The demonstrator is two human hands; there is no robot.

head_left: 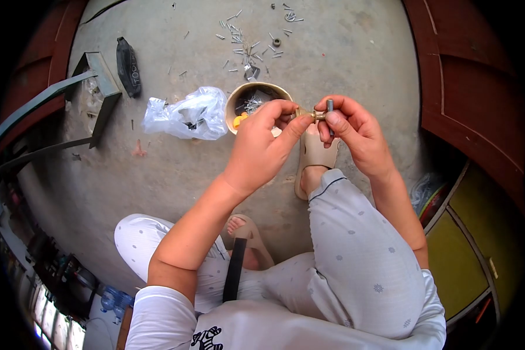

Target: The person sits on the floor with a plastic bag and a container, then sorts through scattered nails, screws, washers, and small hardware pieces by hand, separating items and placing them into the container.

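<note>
Both hands meet in front of me on a small brass fitting, which has a grey bar across its right end like a tap handle; its exact kind is hard to make out. My left hand pinches the brass left end between thumb and fingers, which partly cover it. At the bar end, my right hand is closed with thumb and fingertips on the fitting. Just beyond my left hand stands a round cream tub holding screws, a yellow piece and other small hardware, partly hidden by that hand.
Loose screws and small metal parts are scattered on the concrete floor. A clear plastic bag lies left of the tub. Farther left are a black pouch and a metal frame. Brown wooden panels border the right.
</note>
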